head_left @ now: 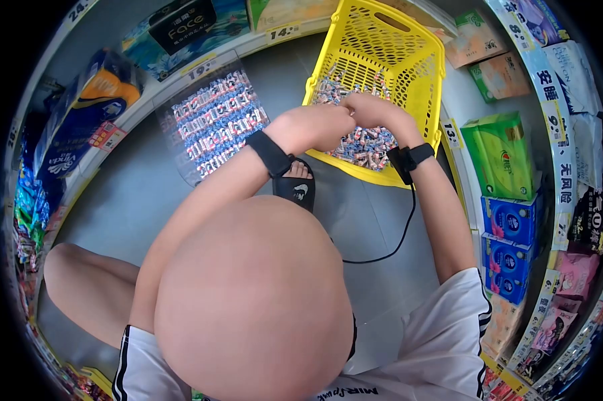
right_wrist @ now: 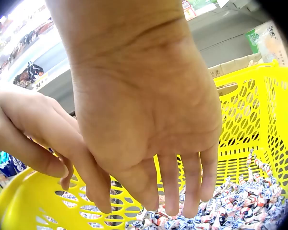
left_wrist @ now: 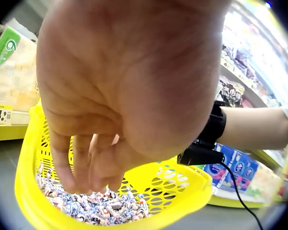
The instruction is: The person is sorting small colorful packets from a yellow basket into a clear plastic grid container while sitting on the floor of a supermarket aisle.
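Inside the yellow basket, wrapped candies lie below the left hand and right hand, fingers pointing down, whether pinching anything I cannot tell.

Hands — close together, fingers downward

One yellow, perforated plastic basket containing loose blue, white and red wrapped candies; bare left hand and bare right hand, meeting above it, both wrists black-banded. Left of basket: similar candies in rows. Near left hand: black open-toed sandal, worn. Right: green rectangular soft pack, shelved.
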Action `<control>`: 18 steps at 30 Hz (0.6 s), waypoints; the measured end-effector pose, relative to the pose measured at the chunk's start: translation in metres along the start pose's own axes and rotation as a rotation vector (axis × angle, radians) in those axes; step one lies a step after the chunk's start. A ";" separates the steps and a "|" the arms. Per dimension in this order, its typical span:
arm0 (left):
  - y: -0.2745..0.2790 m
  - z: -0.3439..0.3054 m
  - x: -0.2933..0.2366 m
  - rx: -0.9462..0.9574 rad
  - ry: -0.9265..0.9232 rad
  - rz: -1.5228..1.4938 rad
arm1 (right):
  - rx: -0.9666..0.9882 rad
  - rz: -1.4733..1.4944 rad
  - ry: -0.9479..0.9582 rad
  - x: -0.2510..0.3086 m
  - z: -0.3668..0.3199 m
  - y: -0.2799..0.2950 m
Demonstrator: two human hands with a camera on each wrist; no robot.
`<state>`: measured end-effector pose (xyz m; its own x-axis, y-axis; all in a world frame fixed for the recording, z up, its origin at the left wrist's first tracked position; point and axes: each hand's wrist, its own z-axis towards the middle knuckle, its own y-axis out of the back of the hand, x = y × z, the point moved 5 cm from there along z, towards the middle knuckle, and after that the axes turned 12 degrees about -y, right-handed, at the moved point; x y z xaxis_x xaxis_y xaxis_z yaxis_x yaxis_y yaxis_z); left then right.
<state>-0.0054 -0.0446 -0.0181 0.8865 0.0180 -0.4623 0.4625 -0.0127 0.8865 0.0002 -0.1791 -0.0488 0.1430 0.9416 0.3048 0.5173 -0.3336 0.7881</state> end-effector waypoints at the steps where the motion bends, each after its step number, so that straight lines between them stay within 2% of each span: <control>1: 0.003 0.006 -0.004 0.003 -0.004 -0.002 | 0.001 0.004 -0.004 0.000 0.002 0.000; 3: -0.002 0.013 -0.002 0.267 0.130 -0.053 | 0.104 -0.095 -0.028 -0.002 0.009 -0.010; 5: -0.003 0.018 -0.002 0.288 0.139 -0.045 | 0.108 -0.098 -0.007 -0.011 0.018 -0.019; 8: -0.009 0.025 0.003 0.352 0.172 -0.016 | 0.212 -0.071 0.000 -0.020 0.031 -0.032; 10: -0.016 0.032 0.006 0.428 0.196 0.020 | 0.281 0.052 0.004 -0.030 0.041 -0.045; 14: -0.020 0.041 0.009 0.393 0.190 0.027 | 0.317 -0.051 -0.056 -0.042 0.051 -0.053; 18: -0.023 0.049 0.012 0.503 0.272 0.037 | 0.369 -0.022 -0.075 -0.049 0.049 -0.058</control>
<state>-0.0052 -0.0931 -0.0447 0.8985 0.2643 -0.3506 0.4382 -0.4914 0.7527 0.0047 -0.2033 -0.1357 0.1825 0.9538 0.2388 0.7881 -0.2871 0.5444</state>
